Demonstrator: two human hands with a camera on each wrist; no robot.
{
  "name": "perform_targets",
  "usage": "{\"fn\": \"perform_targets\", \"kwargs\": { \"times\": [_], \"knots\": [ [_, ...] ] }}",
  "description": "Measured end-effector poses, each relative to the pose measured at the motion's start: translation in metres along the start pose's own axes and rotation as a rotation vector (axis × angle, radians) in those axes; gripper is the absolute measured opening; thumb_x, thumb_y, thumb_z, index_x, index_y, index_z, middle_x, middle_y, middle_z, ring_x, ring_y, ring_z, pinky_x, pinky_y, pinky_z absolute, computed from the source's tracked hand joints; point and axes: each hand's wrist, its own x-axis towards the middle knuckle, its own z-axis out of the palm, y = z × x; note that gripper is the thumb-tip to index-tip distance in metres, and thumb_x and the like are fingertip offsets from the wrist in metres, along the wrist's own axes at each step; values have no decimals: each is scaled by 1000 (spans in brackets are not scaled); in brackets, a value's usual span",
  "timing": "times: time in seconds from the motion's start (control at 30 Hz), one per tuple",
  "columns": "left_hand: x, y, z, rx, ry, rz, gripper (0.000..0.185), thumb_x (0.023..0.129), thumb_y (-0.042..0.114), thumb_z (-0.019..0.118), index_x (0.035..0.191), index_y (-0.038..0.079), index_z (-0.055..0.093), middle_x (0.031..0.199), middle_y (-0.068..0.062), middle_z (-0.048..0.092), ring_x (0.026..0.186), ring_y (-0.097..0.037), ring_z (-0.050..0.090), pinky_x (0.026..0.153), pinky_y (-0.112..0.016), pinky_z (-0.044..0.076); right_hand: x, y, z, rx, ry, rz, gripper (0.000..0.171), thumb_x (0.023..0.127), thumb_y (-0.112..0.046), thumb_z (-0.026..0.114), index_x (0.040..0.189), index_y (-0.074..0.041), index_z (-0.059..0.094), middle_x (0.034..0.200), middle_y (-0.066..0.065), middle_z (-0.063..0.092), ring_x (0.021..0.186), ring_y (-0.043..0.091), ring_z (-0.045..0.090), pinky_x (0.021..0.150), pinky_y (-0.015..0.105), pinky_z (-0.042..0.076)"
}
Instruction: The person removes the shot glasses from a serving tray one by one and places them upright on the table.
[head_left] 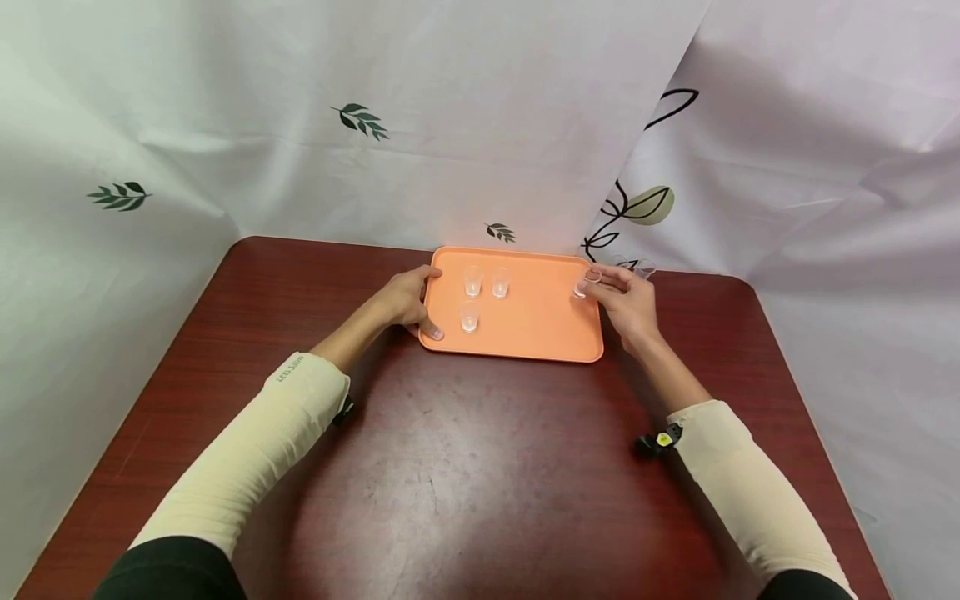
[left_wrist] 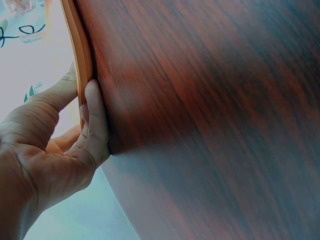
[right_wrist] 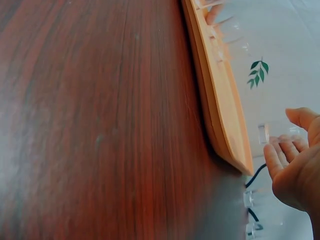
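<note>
An orange tray (head_left: 536, 329) lies at the table's far edge. My left hand (head_left: 408, 298) grips its left end, the thumb over the rim; in the left wrist view the fingers of the left hand (left_wrist: 60, 145) lie along the tray's outer side (left_wrist: 82, 55). Three small clear cups stand on the tray's left half: a back-left cup (head_left: 472, 282), a back-right cup (head_left: 501, 283) and a front cup (head_left: 469, 317). Over the tray's right end my right hand (head_left: 628, 302) pinches another clear cup (head_left: 581, 290) between thumb and fingers, also seen as a clear cup (right_wrist: 263, 134) in the right wrist view.
Beyond the right hand, more clear cups (head_left: 643, 268) stand at the table's back edge, partly hidden. A pale cloth wall (head_left: 480, 150) with leaf prints rises right behind the tray. The dark red table (head_left: 480, 467) stretches in front.
</note>
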Motion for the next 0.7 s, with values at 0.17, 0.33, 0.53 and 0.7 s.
{"fn": "perform_targets", "kwargs": {
  "times": [0.17, 0.33, 0.53, 0.7],
  "knots": [
    [-3, 4, -1, -18, -5, -12, 141, 61, 10, 114, 177, 23, 35, 167, -24, 48, 72, -29, 79, 64, -43, 72, -5, 1, -10, 36, 14, -9, 51, 97, -6, 89, 143, 6, 73, 102, -19, 81, 101, -3, 77, 90, 11, 64],
    [-31, 25, -6, -6, -10, -4, 135, 67, 7, 111, 177, 17, 33, 168, -27, 47, 70, -26, 76, 62, -39, 71, -9, 6, -17, 113, 24, -8, 52, 95, 0, 88, 143, 11, 71, 101, -15, 84, 98, -3, 80, 91, 13, 65],
    [-52, 39, -7, 29, -5, 4, 126, 76, 7, 106, 178, 14, 31, 170, -28, 46, 71, -20, 71, 63, -33, 69, -12, 12, -29, 151, 51, -3, 51, 94, 4, 88, 141, 14, 70, 95, -16, 84, 94, -2, 80, 87, 13, 65],
    [-52, 41, -8, 25, -10, -5, 126, 77, 7, 106, 178, 16, 31, 170, -28, 46, 69, -18, 70, 63, -31, 69, -13, 13, -40, 150, 91, 5, 50, 92, 4, 89, 139, 12, 72, 92, -16, 84, 91, -3, 80, 84, 11, 65]
  ]
}}
